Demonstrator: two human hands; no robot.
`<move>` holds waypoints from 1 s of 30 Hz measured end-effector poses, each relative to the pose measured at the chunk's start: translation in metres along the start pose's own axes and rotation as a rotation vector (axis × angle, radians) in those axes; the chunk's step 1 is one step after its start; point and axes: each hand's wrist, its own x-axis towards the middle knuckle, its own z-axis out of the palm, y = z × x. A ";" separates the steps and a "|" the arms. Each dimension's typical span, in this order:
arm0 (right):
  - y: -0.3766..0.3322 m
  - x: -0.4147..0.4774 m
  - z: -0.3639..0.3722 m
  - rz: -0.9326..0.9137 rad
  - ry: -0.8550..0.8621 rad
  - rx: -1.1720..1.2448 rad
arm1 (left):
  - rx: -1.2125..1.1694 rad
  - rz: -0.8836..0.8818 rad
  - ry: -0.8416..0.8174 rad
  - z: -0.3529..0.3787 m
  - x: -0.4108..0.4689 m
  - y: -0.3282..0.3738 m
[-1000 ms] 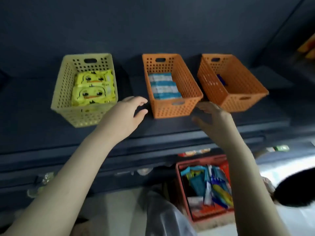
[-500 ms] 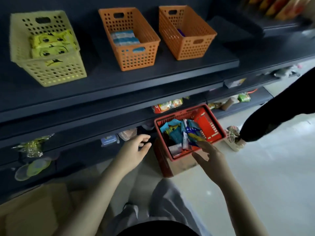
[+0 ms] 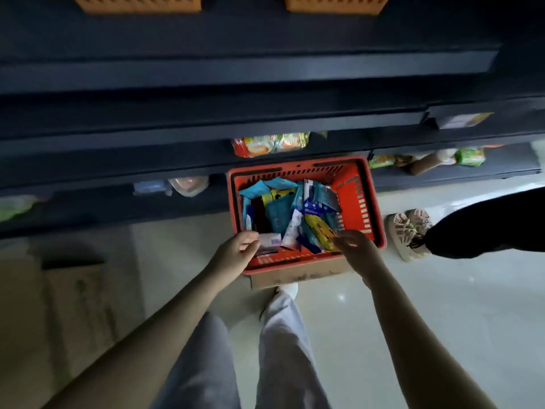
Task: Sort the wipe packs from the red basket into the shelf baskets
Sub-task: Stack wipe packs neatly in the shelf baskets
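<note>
- At the near rim of the red basket, the left hand pinched the edge of a white pack between thumb and curled fingers.
- The right hand, at 3 o'clock from the left and apart from it, had its fingertips at the end of a yellow pack. Blur hid whether it gripped the pack.
- Both packs lay among the other wipe packs, teal, blue and white, heaped loosely inside the basket.
- The basket sat on a cardboard box on the floor, against the dark shelf.
- Snack bags lay on a lower shelf at 12 o'clock from the basket.
- Two orange baskets stood at 12 o'clock, cut off by the top edge.
- Another person's sandalled foot stood at 3 o'clock from the basket.
</note>
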 end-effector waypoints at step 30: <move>0.112 0.208 0.044 0.125 -0.203 0.166 | -0.250 -0.493 0.308 0.115 0.238 -0.070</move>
